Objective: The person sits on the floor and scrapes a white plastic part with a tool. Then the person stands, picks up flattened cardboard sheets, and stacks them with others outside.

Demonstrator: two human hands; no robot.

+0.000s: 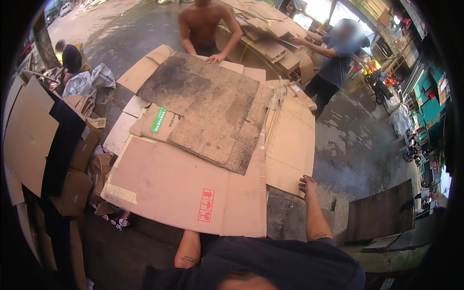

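The big flat cardboard sheet (183, 188) lies on the pile in front, the right hand (307, 185) gripping its right edge with curled fingers, while the left hand is hidden under it, so I cannot tell its fingers.

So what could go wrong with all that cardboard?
The right hand grips only the corner of a flat cardboard sheet, so it might slip or tear. The dark, worn sheet on top, which another person's hand touches, could slide off. The wet ground looks slippery.
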